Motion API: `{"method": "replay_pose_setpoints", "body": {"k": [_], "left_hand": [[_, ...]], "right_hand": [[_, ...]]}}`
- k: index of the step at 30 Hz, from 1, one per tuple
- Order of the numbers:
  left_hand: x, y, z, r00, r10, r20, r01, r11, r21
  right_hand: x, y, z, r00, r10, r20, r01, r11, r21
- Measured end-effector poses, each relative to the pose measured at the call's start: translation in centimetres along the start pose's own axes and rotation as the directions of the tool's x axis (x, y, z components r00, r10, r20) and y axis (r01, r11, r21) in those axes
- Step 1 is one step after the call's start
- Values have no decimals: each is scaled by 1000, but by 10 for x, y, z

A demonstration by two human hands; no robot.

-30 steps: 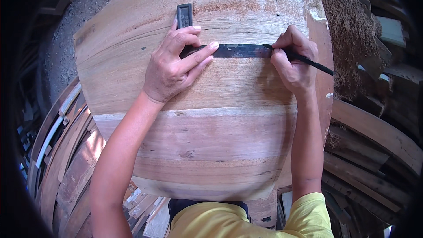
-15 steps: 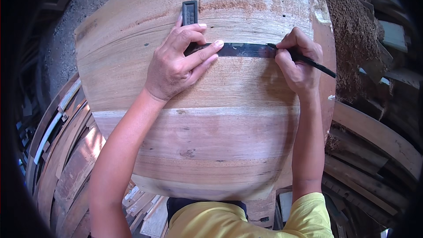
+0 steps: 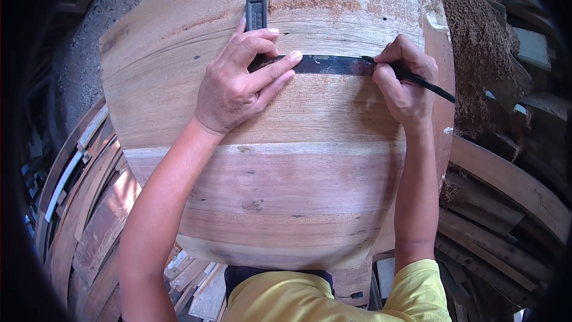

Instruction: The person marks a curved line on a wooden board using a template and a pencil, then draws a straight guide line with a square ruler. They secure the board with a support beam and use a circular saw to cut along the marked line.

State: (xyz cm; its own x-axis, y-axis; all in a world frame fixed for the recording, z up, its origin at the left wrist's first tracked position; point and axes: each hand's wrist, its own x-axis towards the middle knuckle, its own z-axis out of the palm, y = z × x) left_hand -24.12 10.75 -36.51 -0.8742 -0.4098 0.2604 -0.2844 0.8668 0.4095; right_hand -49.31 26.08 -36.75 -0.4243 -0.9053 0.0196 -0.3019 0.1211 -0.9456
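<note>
a black carpenter's square [image 3: 333,65] is laid across a joined-plank panel [image 3: 286,173], a dark pencil [image 3: 438,90] slanted at its blade.

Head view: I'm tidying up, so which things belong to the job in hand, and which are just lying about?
In use:
square, under left hand
pen or pencil, in right hand
wooden board

Lying about:
sawdust heap
loose planks

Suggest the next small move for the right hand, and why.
I'd probably draw the right hand and its slim black tool along the far edge of the dark blade: the tool's tip sits there, and the left hand lies partly over the blade, seemingly steadying it on the wooden board.
</note>
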Motion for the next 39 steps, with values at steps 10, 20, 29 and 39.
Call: {"method": "replay_pose_setpoints", "body": {"k": [10, 20, 29, 39], "left_hand": [[1, -1, -1, 1000, 30, -3, -30, 999, -19], [1, 0, -1, 1000, 28, -7, -28, 999, -16], [2, -1, 0, 1000, 26, 4, -26, 1000, -4], [2, 4, -4, 999, 44, -9, -44, 999, 22]], "right_hand": [[3, 3, 6, 995, -48, -88, 52, 998, 44], [4, 4, 4, 996, -45, -75, 47, 998, 31], [4, 4, 6, 994, -16, -107, 24, 998, 67], [1, 2, 2, 997, -10, -77, 15, 998, 64]]}}
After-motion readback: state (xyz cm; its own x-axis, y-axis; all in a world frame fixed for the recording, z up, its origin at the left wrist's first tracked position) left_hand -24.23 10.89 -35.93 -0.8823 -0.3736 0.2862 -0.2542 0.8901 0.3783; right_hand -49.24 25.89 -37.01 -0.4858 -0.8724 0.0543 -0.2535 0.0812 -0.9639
